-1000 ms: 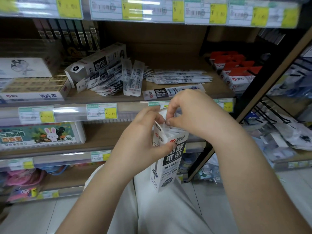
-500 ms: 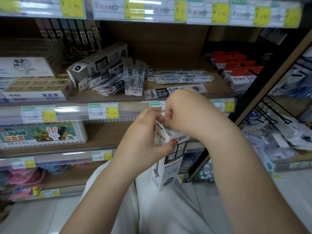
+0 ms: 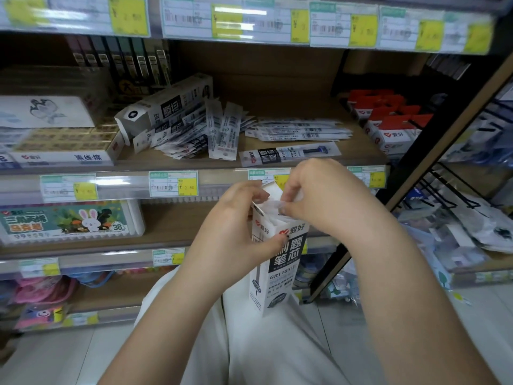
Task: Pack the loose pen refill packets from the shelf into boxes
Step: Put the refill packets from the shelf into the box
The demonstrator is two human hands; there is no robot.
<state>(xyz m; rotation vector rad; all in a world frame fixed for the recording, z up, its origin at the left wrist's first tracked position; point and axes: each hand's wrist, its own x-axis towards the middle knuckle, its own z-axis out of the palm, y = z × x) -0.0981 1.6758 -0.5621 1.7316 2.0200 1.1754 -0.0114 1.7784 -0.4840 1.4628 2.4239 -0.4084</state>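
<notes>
My left hand (image 3: 236, 226) grips a tall white refill box (image 3: 277, 262) upright in front of the shelf, thumb across its front. My right hand (image 3: 319, 195) pinches the packet tops or flap at the box's open mouth; which one is hidden by the fingers. Loose refill packets (image 3: 194, 134) lie in a heap on the wooden shelf (image 3: 361, 151), with a flat stack (image 3: 299, 130) to the right and a single packet (image 3: 288, 154) near the front edge. A second white box (image 3: 166, 107) lies on its side on the heap.
Red-topped white boxes (image 3: 388, 126) fill the shelf's right end, and a yellow eraser tray (image 3: 61, 145) its left. A rabbit-print box (image 3: 66, 220) sits on the shelf below. A black wire rack (image 3: 455, 187) stands at right. Price-tag rails line every shelf edge.
Both hands and the box have stayed in place. My right fingers have shifted slightly at the box's mouth, still working its top.
</notes>
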